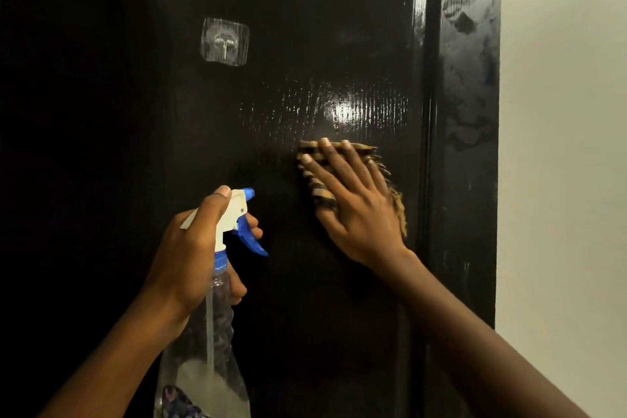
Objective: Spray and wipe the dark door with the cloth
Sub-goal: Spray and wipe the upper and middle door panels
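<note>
While pressing the cloth (320, 195) flat on the dark door (305, 27) at 3 o'clock with the straight-fingered right hand (359, 214), could smear rather than clean — wet sheen only at its 12 o'clock. At 7 o'clock, left hand (185, 258) curled round the spray bottle (210, 366) — clear, apparently little cloudy liquid left low down; might slip if gripped loosely.

L hand (193, 248) raised, fingers curled round spray bottle (203, 366) neck. R hand (356, 210) flat, fingers straight, pressing cloth (320, 195), arm extended fwd.
</note>
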